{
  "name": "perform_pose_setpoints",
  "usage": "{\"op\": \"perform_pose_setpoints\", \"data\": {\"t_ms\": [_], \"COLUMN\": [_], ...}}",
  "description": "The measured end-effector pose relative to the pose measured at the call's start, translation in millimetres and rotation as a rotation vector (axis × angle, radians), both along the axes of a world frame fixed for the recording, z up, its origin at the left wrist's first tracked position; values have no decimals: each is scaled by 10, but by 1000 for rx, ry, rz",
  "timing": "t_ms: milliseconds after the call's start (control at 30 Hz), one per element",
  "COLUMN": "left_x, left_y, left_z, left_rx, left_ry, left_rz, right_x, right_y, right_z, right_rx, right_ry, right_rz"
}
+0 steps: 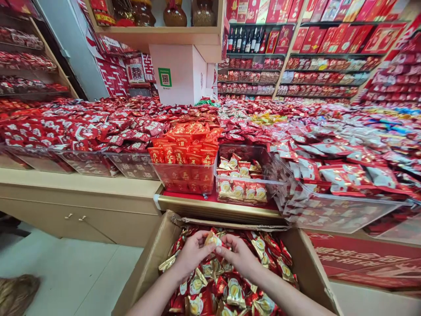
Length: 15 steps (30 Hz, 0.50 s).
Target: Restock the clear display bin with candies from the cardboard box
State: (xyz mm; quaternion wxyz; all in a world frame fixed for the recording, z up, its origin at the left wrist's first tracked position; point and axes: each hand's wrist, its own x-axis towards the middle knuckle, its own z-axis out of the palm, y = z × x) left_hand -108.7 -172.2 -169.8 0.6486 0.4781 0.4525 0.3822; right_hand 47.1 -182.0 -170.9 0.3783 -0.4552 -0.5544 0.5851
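My left hand (pixel 191 253) and my right hand (pixel 239 253) meet over an open cardboard box (pixel 154 259) full of red and gold candy packets (pixel 230 292). Both hands are closed in a pinch on the same small gold-and-red packet (pixel 213 240), held between them just above the heap. Straight ahead on the counter stands a clear plastic bin (pixel 272 175), partly filled with the same kind of packets in rows. To its left a second clear bin (pixel 184 175) is heaped with red-orange packets.
A wooden counter (pixel 79 184) with cabinet doors runs to the left, loaded with clear bins of red sweets. More bins spread to the right. Shelves of red gift boxes and bottles (pixel 245 40) line the back wall. White floor lies at lower left.
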Motion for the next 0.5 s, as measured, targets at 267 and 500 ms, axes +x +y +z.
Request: {"op": "perform_pose_setpoints", "data": {"t_ms": [267,500], "left_x": [-2,-9], "left_y": [-7,-9], "left_z": [-2,-30], "left_rx": [-62,-43], "left_ry": [-31,-9], "left_rz": [41,29], "right_x": [19,15], "right_y": [-7,-37], "right_z": [-22,20], "right_rx": [-144,-169], "right_ry": [213,145], "right_rz": [42,5]}}
